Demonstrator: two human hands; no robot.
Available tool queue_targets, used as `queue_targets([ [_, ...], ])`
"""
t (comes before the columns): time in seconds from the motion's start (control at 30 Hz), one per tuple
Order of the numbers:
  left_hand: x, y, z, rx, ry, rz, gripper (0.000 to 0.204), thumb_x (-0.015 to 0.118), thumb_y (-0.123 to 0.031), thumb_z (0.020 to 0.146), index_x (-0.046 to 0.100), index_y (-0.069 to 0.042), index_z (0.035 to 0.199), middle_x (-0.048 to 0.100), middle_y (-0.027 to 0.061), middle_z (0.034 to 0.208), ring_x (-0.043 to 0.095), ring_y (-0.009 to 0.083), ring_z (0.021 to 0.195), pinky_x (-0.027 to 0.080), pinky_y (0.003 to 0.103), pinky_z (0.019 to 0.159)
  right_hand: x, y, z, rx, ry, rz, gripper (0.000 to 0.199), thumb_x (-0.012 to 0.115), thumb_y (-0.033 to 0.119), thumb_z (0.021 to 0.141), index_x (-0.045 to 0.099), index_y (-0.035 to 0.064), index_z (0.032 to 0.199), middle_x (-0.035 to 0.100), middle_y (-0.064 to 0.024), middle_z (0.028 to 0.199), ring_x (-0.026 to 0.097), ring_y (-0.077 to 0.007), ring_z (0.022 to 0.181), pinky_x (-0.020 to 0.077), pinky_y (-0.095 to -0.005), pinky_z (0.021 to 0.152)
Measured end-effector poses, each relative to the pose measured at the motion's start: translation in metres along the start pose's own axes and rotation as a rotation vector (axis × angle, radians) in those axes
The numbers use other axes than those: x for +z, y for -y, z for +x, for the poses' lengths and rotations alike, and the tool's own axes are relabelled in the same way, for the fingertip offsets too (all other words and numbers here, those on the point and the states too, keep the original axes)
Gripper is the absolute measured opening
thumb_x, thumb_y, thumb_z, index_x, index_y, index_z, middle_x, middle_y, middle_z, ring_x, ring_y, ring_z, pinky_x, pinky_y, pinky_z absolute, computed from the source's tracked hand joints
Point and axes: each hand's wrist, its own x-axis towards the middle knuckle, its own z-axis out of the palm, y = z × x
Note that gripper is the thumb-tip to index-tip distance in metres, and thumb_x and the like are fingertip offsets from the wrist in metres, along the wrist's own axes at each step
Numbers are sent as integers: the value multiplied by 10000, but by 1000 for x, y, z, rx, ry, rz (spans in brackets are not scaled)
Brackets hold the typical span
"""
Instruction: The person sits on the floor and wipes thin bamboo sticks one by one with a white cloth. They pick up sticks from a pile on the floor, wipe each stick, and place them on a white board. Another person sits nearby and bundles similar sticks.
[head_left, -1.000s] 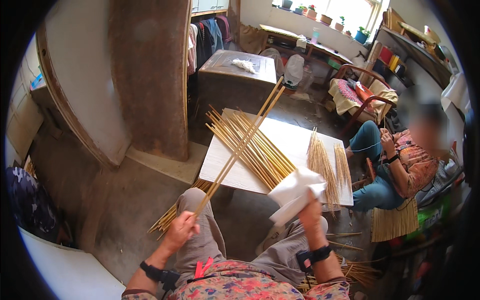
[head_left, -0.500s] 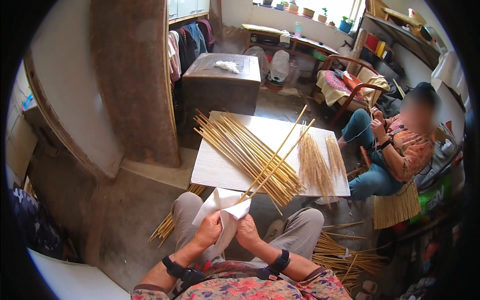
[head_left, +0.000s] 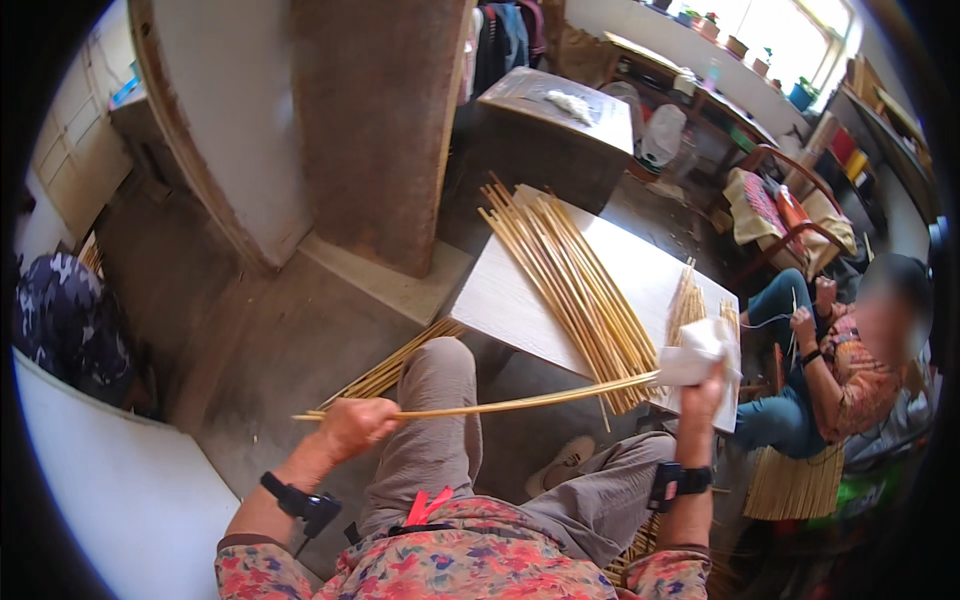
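Observation:
My left hand point(head_left: 352, 428) grips the near end of two or three long pale sticks point(head_left: 500, 404), held almost level across my knees. My right hand point(head_left: 703, 385) holds a white cloth point(head_left: 700, 348) wrapped around the far end of those sticks. Behind them a low white table point(head_left: 510, 300) carries a big sheaf of the same sticks point(head_left: 570, 280) laid diagonally, with a smaller bundle point(head_left: 685, 300) at its right end.
More sticks lie on the concrete floor point(head_left: 395, 365) under the table's left side and by my right leg point(head_left: 640, 545). Another person point(head_left: 830, 360) sits at the right next to a woven stick mat point(head_left: 795, 485). A wide pillar point(head_left: 375, 120) and a dark box table point(head_left: 550, 130) stand behind.
My hands were together at my lap with the cloth around the sticks. Now they are spread: the left hand went left, the right hand ran the cloth out to the sticks' far end.

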Motion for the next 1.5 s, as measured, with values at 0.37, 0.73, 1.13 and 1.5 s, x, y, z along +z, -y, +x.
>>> queue_targets([
  [0.37, 19, 84, -124, -1200, -437, -1172, 188, 451, -232, 892, 488, -52, 853, 394, -23, 557, 337, 44, 408, 271, 171, 339, -23, 23, -71, -71, -391, -343, 429, 541, 296, 851, 441, 63, 1197, 526, -76, 1123, 540, -239, 988, 453, -385, 839],
  [0.73, 19, 69, -103, -1009, -290, -1761, 272, 460, -256, 894, 538, -1, 946, 627, 96, 793, 606, 148, 618, 504, 275, 535, -50, 11, -91, -145, -284, -522, 339, 582, 246, 831, 530, 27, 1084, 549, -60, 1046, 537, -180, 912, 439, -325, 820],
  [1.13, 21, 59, -104, -1037, -164, -1816, 208, 500, -219, 880, 535, -28, 956, 573, 34, 713, 486, 71, 504, 415, 203, 446, -49, 15, -94, -108, -324, -490, 345, 592, 251, 824, 527, 32, 1083, 554, -63, 1041, 544, -186, 905, 450, -332, 811],
  [1.5, 23, 42, -111, -1177, -156, -1232, 287, 453, -291, 895, 546, -45, 1008, 382, -60, 584, 313, 11, 430, 262, 158, 371, -50, 14, -95, -84, -322, -501, 348, 611, 269, 808, 540, 30, 1051, 569, -54, 1000, 556, -181, 865, 462, -320, 770],
])
